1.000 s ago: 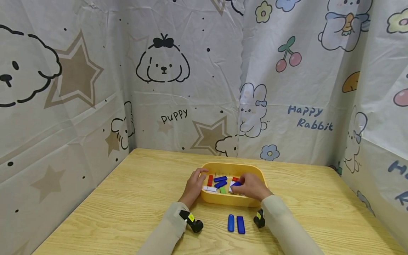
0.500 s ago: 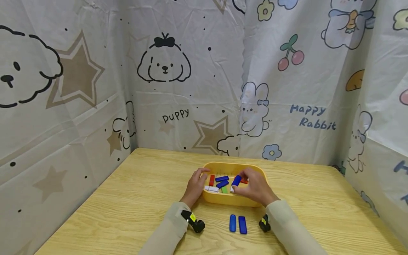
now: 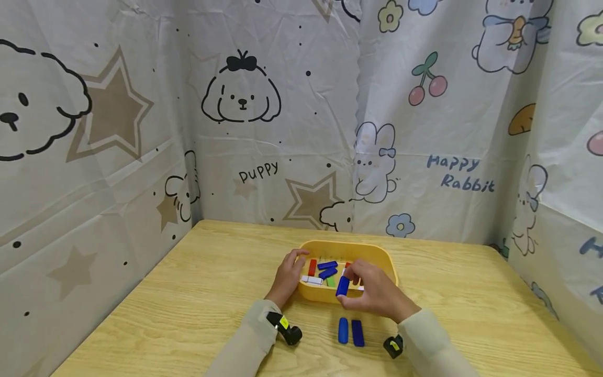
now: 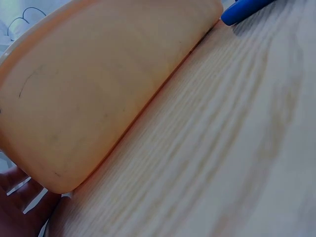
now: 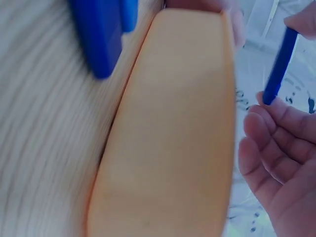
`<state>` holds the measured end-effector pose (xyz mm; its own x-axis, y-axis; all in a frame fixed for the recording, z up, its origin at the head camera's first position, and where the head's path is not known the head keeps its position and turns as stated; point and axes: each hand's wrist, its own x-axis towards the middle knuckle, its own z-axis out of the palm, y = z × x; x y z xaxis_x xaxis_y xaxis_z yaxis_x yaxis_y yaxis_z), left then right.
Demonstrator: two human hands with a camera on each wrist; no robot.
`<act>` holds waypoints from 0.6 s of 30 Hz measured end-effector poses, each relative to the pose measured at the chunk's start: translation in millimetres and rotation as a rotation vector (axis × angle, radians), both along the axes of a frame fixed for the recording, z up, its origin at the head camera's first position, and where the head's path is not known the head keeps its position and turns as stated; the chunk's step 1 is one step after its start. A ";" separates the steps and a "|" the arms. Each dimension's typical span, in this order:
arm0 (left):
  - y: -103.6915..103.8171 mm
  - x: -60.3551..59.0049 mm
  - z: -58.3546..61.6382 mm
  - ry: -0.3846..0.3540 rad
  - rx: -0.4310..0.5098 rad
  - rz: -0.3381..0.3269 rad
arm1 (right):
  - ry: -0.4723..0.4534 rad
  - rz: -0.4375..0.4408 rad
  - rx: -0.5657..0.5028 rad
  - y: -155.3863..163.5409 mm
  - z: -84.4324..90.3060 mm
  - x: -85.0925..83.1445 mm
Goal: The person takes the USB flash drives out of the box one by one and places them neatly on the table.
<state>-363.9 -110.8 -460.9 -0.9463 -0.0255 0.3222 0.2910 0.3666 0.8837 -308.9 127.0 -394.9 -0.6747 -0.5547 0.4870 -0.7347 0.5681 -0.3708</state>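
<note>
Pinching a dark blue, flat oblong block with a glossy, plastic look (image 3: 343,286) by its two short ends, thumb at one and fingertips at the other, the right hand (image 3: 369,288) holds it raised above the yellow, round-cornered plastic tray (image 3: 377,252). The left hand (image 3: 286,275) is curled over the tray's left end. The hands are apart, one on either side.

The block should be light and stiff, unlikely to bend or break — a fingertip pinch ought to be enough. Its smooth faces may prove a little slippery, and the end hold could let it pivot; gripping the long edges near the middle would probably be steadier. The tray looks light too, so its rim is a sensible place to brace it.

On the bench (image 3: 226,272), just in front of the tray, lie a brighter blue, round-ended block (image 3: 343,331) and a dark blue, square-ended block (image 3: 358,333) — side by side, apart.
</note>
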 end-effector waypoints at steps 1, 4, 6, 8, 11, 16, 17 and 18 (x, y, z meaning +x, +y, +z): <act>0.2 0.1 0.0 0.001 0.002 0.000 | -0.014 0.016 0.009 -1.6 2.1 3.6; 0.3 0.5 -0.3 0.011 0.000 0.000 | -0.051 0.058 0.042 -6.3 8.0 12.7; 0.5 0.5 -0.3 0.013 0.000 0.002 | -0.078 0.096 0.067 -9.8 11.1 17.1; 0.7 0.4 -0.1 0.015 -0.004 0.006 | -0.104 0.124 0.103 -13.4 12.4 20.3; 0.8 -0.4 -0.2 0.020 -0.009 0.011 | -0.153 0.159 0.165 -18.8 11.8 23.4; 0.5 -0.3 -0.7 0.030 -0.001 0.013 | -0.231 0.161 0.268 -25.4 4.4 24.8; 0.4 -0.3 -0.9 0.032 0.000 0.014 | -0.246 0.157 0.284 -26.3 2.6 24.7; 0.4 -0.6 -1.1 0.034 -0.001 0.015 | -0.257 0.156 0.300 -27.1 0.7 24.5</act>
<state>-364.4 -110.4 -462.0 -0.9343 -0.0395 0.3542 0.3153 0.3718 0.8731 -284.4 99.9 -394.1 -0.6501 -0.7511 0.1154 -0.7254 0.5681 -0.3886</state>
